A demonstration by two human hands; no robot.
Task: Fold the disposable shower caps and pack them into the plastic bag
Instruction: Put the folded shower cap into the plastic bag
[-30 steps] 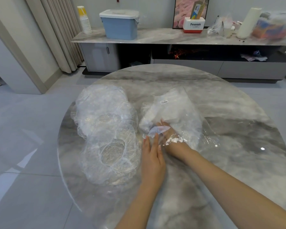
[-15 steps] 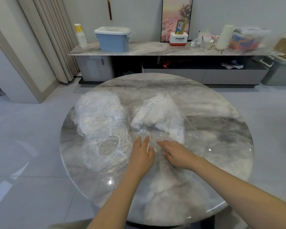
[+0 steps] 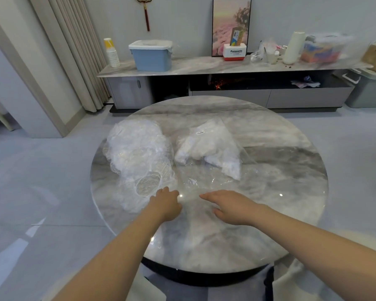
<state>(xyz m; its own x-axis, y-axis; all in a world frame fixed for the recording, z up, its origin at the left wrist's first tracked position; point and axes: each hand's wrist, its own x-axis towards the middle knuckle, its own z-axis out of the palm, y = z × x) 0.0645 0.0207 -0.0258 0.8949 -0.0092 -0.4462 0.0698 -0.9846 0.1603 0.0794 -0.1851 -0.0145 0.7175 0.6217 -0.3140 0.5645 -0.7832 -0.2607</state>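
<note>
Here, from the head camera, I saw a round marble table [image 3: 269, 161] with both of my hands out over its near half, apart from each other. My left hand [image 3: 166, 204] hung at the near edge of the pile of unfolded shower caps [image 3: 137, 157], its fingers curled under so that I could not tell whether they pinched the thin film there or held nothing. My right hand [image 3: 230, 206] lay flat, palm down, fingers straight and pointing left, empty, just above or on the tabletop; I could not tell which.

The loose caps sat heaped on the left half of the table, clear and crinkled, with one elastic opening [image 3: 148, 183] facing up near my left hand. The plastic bag [image 3: 211, 148] lay just to the right of the pile, near the middle of the table, already bulging with white folded caps and bearing a small label [image 3: 200, 132] near its far end. Its clear open mouth spread flat toward me, ending a little beyond my right fingertips.

Behind the table ran a long low cabinet [image 3: 226, 66] against the wall, carrying a blue lidded bin [image 3: 151, 55], a stack of paper cups [image 3: 112, 52], a small white and red box [image 3: 235, 52] and a framed picture [image 3: 231, 25].
</note>
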